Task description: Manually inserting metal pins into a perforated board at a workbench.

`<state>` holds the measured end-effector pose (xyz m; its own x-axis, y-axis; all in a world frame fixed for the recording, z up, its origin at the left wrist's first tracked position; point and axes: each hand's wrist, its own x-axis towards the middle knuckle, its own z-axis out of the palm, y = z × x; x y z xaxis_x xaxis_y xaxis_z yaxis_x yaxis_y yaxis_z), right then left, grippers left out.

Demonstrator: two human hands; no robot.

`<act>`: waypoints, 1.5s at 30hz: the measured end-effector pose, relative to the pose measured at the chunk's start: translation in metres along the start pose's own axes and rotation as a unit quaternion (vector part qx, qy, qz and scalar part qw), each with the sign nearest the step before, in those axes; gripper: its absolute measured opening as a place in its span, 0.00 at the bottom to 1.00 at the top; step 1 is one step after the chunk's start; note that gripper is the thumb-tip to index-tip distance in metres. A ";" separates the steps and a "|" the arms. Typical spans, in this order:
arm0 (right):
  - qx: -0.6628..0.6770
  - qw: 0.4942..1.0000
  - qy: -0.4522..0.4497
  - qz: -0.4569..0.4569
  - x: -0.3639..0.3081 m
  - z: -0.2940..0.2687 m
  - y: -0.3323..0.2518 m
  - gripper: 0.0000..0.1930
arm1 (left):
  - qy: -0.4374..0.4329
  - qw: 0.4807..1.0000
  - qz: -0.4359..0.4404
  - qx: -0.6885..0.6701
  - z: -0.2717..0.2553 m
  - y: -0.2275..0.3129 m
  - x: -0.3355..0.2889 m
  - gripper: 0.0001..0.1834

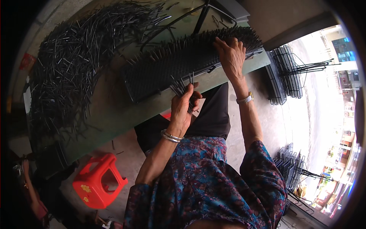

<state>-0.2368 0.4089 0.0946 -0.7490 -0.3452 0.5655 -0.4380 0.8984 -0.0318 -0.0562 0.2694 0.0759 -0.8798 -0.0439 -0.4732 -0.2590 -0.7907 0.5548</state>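
Note:
My left hand [180, 110] is closed around a small bundle of thin dark rods [177, 87], their ends poking out past the thumb. Just beyond it lies a long black perforated block [154, 78], set slantwise along the table's near edge. Many short dark rods [179, 45] stand upright in its far and right-hand parts, while the near left part shows bare holes. Over the right end of the block, my right hand [232, 57] has its fingers bent down among the standing rods. Whatever those fingertips grip is hidden.
A large heap of loose dark rods [76, 57] covers the left of the greenish table [110, 126]. Black wire racks [288, 72] stand at right, with more stacked racks [289, 164] below. A red plastic stool [100, 181] is at lower left, near another person's arm [30, 187].

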 end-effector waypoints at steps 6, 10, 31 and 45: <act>0.325 0.927 -0.175 0.059 -0.015 -0.034 -0.025 0.15 | -0.007 1.000 0.010 0.015 0.002 0.003 -0.003 0.20; 0.507 0.793 -0.335 0.048 -0.030 -0.044 -0.040 0.14 | -0.021 0.999 0.007 0.041 0.002 0.000 0.001 0.20; 0.602 0.675 -0.382 0.188 -0.031 -0.058 -0.027 0.09 | -0.062 0.991 -0.029 0.112 0.004 0.007 0.004 0.18; 0.478 0.850 -0.147 0.168 -0.022 -0.079 -0.012 0.05 | -0.001 0.996 -0.061 0.059 -0.003 0.016 0.016 0.23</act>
<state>-0.1762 0.4275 0.1476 -0.9420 -0.2915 0.1665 -0.2731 0.3773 -0.8849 -0.0730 0.2544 0.0749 -0.8398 0.0484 -0.5407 -0.4084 -0.7126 0.5705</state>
